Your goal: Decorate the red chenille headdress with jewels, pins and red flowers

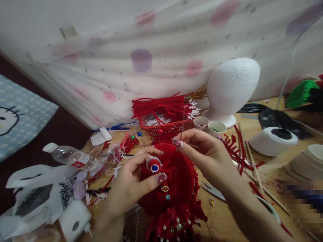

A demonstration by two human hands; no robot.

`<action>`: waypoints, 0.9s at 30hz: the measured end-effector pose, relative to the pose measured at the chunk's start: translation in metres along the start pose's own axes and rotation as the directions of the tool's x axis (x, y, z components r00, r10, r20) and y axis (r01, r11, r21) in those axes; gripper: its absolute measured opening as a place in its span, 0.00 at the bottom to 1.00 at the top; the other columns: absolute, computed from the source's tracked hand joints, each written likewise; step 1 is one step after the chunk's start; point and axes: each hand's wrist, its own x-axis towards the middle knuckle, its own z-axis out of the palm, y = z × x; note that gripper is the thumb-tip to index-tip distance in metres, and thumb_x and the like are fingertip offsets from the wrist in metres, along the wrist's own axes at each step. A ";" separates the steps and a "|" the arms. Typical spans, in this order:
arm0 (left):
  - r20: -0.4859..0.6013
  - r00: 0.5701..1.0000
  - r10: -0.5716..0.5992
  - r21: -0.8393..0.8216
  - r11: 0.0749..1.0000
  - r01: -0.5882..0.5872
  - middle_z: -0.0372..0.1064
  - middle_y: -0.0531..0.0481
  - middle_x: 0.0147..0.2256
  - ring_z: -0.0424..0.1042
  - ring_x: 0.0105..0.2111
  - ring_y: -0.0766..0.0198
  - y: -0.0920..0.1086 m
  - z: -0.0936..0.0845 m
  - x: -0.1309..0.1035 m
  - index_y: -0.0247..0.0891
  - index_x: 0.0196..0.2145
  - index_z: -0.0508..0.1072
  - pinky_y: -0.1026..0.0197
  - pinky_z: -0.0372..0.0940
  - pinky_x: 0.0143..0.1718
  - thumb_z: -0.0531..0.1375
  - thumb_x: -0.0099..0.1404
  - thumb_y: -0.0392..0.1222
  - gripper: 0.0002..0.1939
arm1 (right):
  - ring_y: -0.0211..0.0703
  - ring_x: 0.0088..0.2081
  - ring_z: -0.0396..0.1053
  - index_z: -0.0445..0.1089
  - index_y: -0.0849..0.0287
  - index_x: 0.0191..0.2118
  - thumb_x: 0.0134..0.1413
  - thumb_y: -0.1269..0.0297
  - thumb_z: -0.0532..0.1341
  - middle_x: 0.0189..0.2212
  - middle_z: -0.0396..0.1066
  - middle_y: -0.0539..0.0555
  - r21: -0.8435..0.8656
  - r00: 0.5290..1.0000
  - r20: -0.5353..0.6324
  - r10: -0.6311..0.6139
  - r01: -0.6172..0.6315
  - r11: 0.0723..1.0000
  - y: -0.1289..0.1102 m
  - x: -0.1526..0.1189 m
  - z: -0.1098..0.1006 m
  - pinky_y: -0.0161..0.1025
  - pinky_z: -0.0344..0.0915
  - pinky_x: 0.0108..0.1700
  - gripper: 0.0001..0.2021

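My left hand [136, 181] is closed round a small red ornament [154, 164] with a blue gem and a silvery rim; thin wires with blue and green beads rise from it. To its right, my right hand [199, 146] pinches a thin wire [182, 122] topped by a red bead. Below both hands lies a large red velvet headpiece [176, 171], with orange and light blue gems at its middle and red petals with pearl tips at its lower edge. My left palm hides part of the ornament.
Behind stands a red basket [165, 129] of red stems, beside a white foam head [233, 87] and small cups [217, 127]. A plastic bottle [70, 156] and bags lie left. Scissors [213, 191], thread cones [274, 141] and sticks lie right.
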 end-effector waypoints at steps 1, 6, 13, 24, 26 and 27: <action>0.006 1.000 0.003 0.002 1.000 -0.003 0.71 0.45 0.50 0.70 0.53 0.52 0.000 0.000 0.000 0.40 0.42 0.78 0.53 0.65 0.56 0.70 0.56 0.44 0.15 | 0.36 0.31 0.71 0.72 0.58 0.34 0.56 0.61 0.65 0.30 0.74 0.50 -0.001 1.000 0.012 0.008 -0.007 1.000 0.001 0.000 0.001 0.33 0.68 0.32 0.06; 0.021 1.000 0.018 0.000 1.000 -0.018 0.72 0.46 0.47 0.70 0.50 0.54 0.001 -0.001 0.002 0.40 0.35 0.78 0.54 0.66 0.54 0.70 0.56 0.42 0.08 | 0.35 0.30 0.70 0.72 0.59 0.34 0.56 0.62 0.64 0.30 0.74 0.49 0.000 0.998 0.042 0.043 -0.043 0.999 0.003 0.001 0.003 0.33 0.67 0.32 0.06; 0.013 1.000 0.013 -0.020 1.000 -0.013 0.72 0.49 0.45 0.70 0.50 0.56 0.001 0.000 0.002 0.41 0.32 0.78 0.56 0.64 0.54 0.70 0.55 0.40 0.06 | 0.34 0.29 0.67 0.71 0.59 0.33 0.56 0.63 0.64 0.28 0.71 0.48 0.039 0.994 0.086 0.068 -0.072 0.997 0.005 0.001 0.004 0.32 0.65 0.31 0.06; -0.005 1.000 -0.023 -0.041 0.999 0.023 0.73 0.46 0.45 0.71 0.48 0.54 0.003 0.002 0.001 0.39 0.31 0.78 0.56 0.68 0.50 0.70 0.55 0.43 0.07 | 0.35 0.30 0.68 0.70 0.58 0.32 0.57 0.62 0.64 0.29 0.71 0.49 0.047 0.983 0.152 0.105 -0.113 0.992 0.004 -0.002 0.005 0.33 0.64 0.31 0.06; 0.000 1.000 -0.022 -0.049 0.999 0.022 0.73 0.47 0.45 0.72 0.48 0.55 0.001 0.001 0.001 0.40 0.34 0.79 0.56 0.68 0.50 0.70 0.55 0.42 0.08 | 0.35 0.30 0.68 0.70 0.58 0.32 0.57 0.62 0.64 0.29 0.71 0.49 0.055 0.980 0.167 0.106 -0.117 0.992 0.005 -0.002 0.005 0.33 0.64 0.31 0.06; 0.001 1.000 -0.026 -0.055 0.998 0.026 0.73 0.47 0.45 0.72 0.48 0.54 0.001 0.001 0.001 0.41 0.35 0.79 0.56 0.68 0.49 0.70 0.55 0.42 0.09 | 0.35 0.29 0.67 0.70 0.59 0.33 0.57 0.62 0.64 0.29 0.71 0.49 0.059 0.979 0.176 0.106 -0.118 0.991 0.004 -0.002 0.005 0.32 0.64 0.31 0.06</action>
